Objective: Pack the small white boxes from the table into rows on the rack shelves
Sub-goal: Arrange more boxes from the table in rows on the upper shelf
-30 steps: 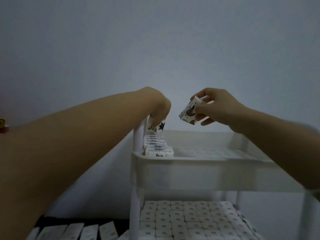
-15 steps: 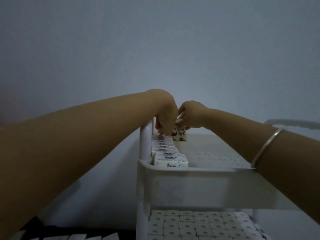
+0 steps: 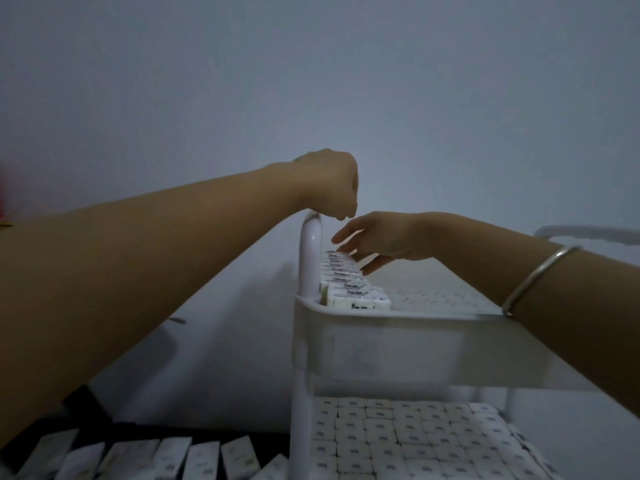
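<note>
Step in hand: seating the newest box at the far end of the row of small white boxes [image 3: 346, 284], which stands along the left edge of the top shelf [image 3: 398, 344], beside the post [image 3: 309, 258].

The right hand [image 3: 381, 237] lies open, straight fingers [image 3: 375, 266] touching the row's far end. Recommended: press lightly and level, pushing toward the near rim so no gap remains.

The left hand [image 3: 329, 185] hangs curled above the post; its palm is hidden, so its contents are undetermined.

Half a second earlier both hands pinched a patterned box there. The left has since risen and the right has flattened.
</note>
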Available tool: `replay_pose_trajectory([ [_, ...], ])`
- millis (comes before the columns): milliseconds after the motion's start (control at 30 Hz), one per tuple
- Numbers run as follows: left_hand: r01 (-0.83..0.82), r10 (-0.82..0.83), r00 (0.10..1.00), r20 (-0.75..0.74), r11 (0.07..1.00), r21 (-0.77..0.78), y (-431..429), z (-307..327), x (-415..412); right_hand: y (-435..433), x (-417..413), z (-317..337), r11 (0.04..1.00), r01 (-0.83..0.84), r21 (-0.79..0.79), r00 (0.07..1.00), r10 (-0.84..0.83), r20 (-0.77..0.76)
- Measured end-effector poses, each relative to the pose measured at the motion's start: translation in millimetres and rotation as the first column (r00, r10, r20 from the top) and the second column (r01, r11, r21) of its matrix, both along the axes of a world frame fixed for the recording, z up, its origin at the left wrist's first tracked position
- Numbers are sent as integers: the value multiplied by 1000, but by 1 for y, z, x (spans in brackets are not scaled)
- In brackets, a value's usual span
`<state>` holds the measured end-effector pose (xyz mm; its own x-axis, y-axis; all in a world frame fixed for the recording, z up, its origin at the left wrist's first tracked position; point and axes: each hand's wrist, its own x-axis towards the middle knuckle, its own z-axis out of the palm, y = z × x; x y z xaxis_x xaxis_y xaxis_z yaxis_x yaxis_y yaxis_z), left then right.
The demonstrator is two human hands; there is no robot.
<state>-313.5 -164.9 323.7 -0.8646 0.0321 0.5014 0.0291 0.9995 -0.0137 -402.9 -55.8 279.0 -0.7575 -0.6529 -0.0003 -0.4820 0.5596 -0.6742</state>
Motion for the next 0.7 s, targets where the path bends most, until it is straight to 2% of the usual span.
replay_pose_trajectory([
  [100, 61, -62, 998, 7, 995, 82, 8, -3, 21, 4, 16, 3, 998, 56, 4, 996, -56, -70],
  [167, 123, -119, 992, -37, 985, 120, 16, -6, 42, 11, 31, 5, 993, 108, -55, 974, -117, -194],
  [333, 377, -332, 896, -295, 919, 112, 52, -37, 108, 51, 95, 0, 947, 122, -295, 887, -238, -395],
  [367, 424, -361, 874, -325, 894, 147, 59, -50, 121, 61, 110, -5, 927, 124, -354, 876, -270, -400],
  [433, 475, -382, 854, -354, 849, 229, 69, -84, 146, 82, 140, -19, 869, 122, -480, 915, -286, -285],
  [500, 494, -402, 864, -305, 796, 349, 76, -126, 164, 103, 168, -38, 820, 169, -547, 946, -290, -142],
  [567, 446, -431, 890, -147, 759, 475, 83, -174, 181, 123, 194, -67, 825, 221, -519, 953, -297, -66],
  [633, 383, -491, 868, 80, 763, 521, 92, -223, 197, 143, 217, -102, 878, 219, -426, 965, -259, -37],
  [700, 363, -551, 794, 256, 768, 528, 103, -268, 212, 163, 237, -142, 954, 191, -231, 978, -204, -34],
])
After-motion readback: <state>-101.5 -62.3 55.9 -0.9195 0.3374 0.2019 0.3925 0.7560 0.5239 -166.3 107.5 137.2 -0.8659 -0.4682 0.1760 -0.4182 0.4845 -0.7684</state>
